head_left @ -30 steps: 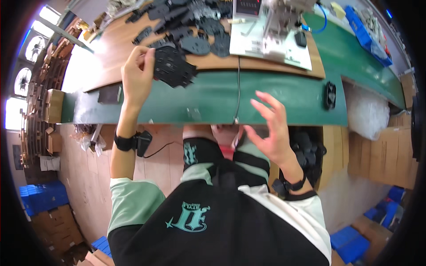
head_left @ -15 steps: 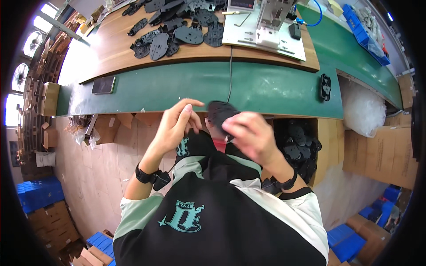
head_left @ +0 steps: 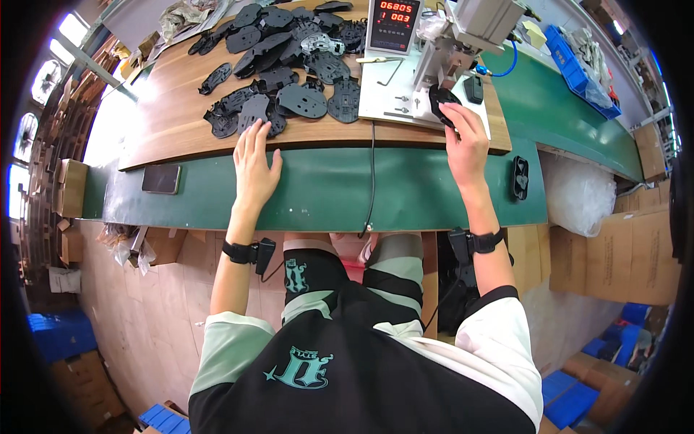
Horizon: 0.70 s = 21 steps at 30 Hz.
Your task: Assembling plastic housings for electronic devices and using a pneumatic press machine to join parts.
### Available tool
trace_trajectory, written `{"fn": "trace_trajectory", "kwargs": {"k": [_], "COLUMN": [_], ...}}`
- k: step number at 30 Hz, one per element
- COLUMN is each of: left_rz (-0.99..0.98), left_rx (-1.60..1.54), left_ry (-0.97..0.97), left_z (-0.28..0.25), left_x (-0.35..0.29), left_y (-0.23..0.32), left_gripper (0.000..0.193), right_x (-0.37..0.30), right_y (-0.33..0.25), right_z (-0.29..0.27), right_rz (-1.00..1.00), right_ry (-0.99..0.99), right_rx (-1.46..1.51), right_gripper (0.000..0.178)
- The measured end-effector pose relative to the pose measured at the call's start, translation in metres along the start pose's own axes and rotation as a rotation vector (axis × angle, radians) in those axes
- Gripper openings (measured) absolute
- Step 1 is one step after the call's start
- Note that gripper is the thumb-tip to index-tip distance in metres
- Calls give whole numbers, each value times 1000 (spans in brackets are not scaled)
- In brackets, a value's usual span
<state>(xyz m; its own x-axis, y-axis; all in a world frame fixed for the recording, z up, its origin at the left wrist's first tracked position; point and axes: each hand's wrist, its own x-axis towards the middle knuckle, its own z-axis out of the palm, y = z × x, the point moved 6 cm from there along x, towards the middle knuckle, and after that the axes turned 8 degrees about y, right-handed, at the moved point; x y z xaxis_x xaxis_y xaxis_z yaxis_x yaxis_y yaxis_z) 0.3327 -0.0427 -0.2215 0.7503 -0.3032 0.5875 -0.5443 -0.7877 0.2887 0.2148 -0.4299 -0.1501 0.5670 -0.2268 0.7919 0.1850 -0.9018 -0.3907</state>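
Note:
My right hand [head_left: 466, 141] pinches a black plastic shell [head_left: 439, 105], shaped like a computer mouse base, under the head of a small bench press [head_left: 441, 61]. Part of that shell is hidden by my fingers and the press. My left hand [head_left: 256, 166] is stretched out with its fingers apart at the front of a pile of similar black shells [head_left: 302, 100]. Its fingertips overlap the near end of one oval shell [head_left: 254, 110]; whether they touch it I cannot tell.
A control box with a red display [head_left: 391, 27] stands left of the press on a white plate. A hex key [head_left: 390, 74] lies on it. A phone [head_left: 160, 179] and a black part [head_left: 520, 179] rest on the green bench [head_left: 318, 195]. A cable [head_left: 373, 173] crosses the front edge.
My hands have parted and moved forward from above my lap. The right has carried the shell to the press; the left has reached the pile. The view has shifted too.

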Motion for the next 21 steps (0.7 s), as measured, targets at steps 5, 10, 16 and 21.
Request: {"fn": "trace_trajectory", "kwargs": {"k": [5, 10, 16, 21], "left_rz": [-8, -72, -109, -161], "left_rx": [-25, 14, 60, 103], "left_ry": [76, 218, 169, 192], "left_z": [5, -2, 4, 7], "left_x": [-10, -10, -15, -16], "left_y": [-1, -15, -18, -22], "left_gripper": [68, 65, 59, 57], "right_x": [-10, -3, -3, -6], "right_y": [-3, -6, -12, -3], "right_z": [7, 10, 8, 8], "right_rz": [-41, -99, -115, -107], "right_ry": [-91, -101, -72, -137], "right_rx": [-85, -241, -288, -265], "right_gripper": [47, 47, 48, 47]}}
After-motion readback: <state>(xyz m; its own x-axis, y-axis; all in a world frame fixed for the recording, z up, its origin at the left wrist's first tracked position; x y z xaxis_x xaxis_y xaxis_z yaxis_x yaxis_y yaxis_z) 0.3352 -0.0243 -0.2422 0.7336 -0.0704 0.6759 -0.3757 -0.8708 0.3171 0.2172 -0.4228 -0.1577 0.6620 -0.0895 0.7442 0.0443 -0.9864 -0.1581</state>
